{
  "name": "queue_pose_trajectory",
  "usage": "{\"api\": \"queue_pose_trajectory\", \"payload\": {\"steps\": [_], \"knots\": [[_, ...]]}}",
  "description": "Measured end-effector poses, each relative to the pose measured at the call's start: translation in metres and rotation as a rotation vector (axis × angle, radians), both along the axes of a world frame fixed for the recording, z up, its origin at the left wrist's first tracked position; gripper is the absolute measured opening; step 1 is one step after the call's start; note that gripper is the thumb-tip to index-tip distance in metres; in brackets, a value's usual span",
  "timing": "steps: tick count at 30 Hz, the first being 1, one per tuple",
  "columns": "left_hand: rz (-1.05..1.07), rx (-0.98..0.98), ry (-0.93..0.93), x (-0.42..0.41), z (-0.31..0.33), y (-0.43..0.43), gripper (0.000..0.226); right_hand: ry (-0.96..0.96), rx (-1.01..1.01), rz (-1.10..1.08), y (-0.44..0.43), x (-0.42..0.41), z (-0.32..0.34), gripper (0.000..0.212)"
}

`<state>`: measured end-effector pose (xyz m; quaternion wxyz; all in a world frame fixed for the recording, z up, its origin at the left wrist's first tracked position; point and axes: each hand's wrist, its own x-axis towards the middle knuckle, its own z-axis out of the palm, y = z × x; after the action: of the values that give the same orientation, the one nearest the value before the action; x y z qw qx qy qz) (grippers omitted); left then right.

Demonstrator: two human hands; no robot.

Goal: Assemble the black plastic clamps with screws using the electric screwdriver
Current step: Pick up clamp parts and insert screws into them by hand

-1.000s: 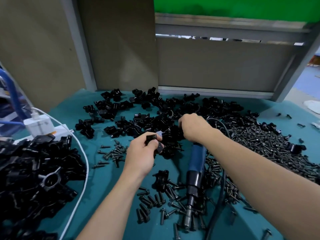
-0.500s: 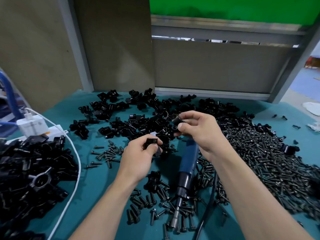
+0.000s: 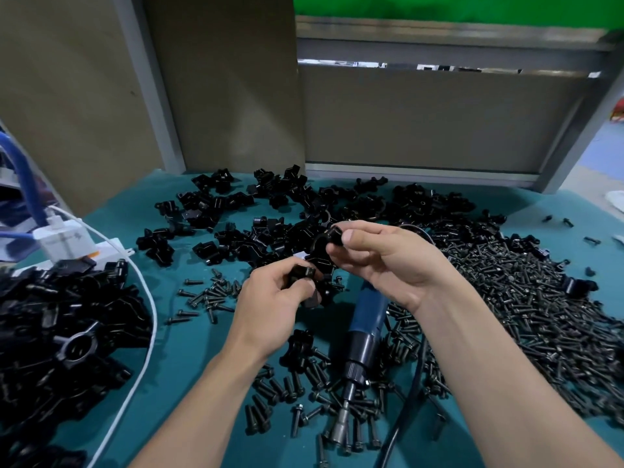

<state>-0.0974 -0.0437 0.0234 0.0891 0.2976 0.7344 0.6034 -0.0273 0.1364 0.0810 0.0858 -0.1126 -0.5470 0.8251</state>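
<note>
Mating the upper clamp half (image 3: 329, 239), pinched by the right hand (image 3: 388, 265), to the lower clamp half (image 3: 301, 272), pinched by the left hand (image 3: 270, 302) at 7 o'clock, may misalign or drop a part, since only fingertips hold each and the screwdriver (image 3: 368, 319) lies unheld at 6 o'clock.

1 head-worn wide-angle camera looks forward and down, close over the teal table (image 3: 182, 352).

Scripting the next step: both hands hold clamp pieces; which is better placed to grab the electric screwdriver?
Likely right: the right hand is just over the electric screwdriver; the left hand is off to its side.
</note>
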Motion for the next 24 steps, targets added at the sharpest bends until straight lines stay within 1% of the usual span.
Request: {"api": "queue_pose_trajectory", "payload": {"steps": [2, 5, 7, 10, 11, 13, 15, 17, 18, 21, 24], "knots": [[-0.024, 0.042, -0.003, 0.001, 0.001, 0.0, 0.017, -0.007, -0.014, 0.033, -0.004, 0.0, -0.001, 0.025], [-0.055, 0.095, -0.008, 0.001, 0.0, 0.0, 0.018, -0.055, 0.027, 0.029, -0.012, -0.003, -0.005, 0.02], [-0.078, 0.121, -0.02, 0.001, 0.0, -0.001, 0.016, -0.067, 0.084, -0.029, -0.018, -0.005, -0.005, 0.019], [-0.109, 0.152, -0.048, 0.0, -0.001, -0.002, 0.018, 0.017, 0.107, -0.074, -0.025, -0.005, -0.003, 0.022], [-0.098, 0.159, -0.057, -0.001, -0.002, -0.002, 0.021, 0.042, 0.147, -0.075, -0.027, -0.004, -0.003, 0.025], [-0.058, 0.168, -0.072, -0.002, -0.002, -0.002, 0.026, 0.084, 0.346, -0.102, -0.031, -0.002, -0.001, 0.031], [-0.016, 0.168, -0.09, -0.003, -0.004, -0.002, 0.023, 0.114, 0.63, -0.169, -0.034, -0.001, 0.002, 0.034], [0.036, 0.108, -0.069, -0.004, -0.005, -0.001, 0.019, 0.099, 0.871, -0.211, -0.039, 0.0, 0.007, 0.033], [0.066, 0.056, -0.03, -0.004, -0.007, 0.0, 0.019, 0.08, 0.959, -0.203, -0.041, 0.0, 0.009, 0.031], [0.127, -0.059, 0.069, 0.0, -0.007, 0.001, 0.036, 0.029, 1.087, -0.165, -0.048, 0.001, 0.01, 0.028], [0.155, -0.084, 0.051, 0.003, -0.005, 0.001, 0.05, 0.066, 1.083, -0.345, -0.047, 0.001, 0.006, 0.024]]}}
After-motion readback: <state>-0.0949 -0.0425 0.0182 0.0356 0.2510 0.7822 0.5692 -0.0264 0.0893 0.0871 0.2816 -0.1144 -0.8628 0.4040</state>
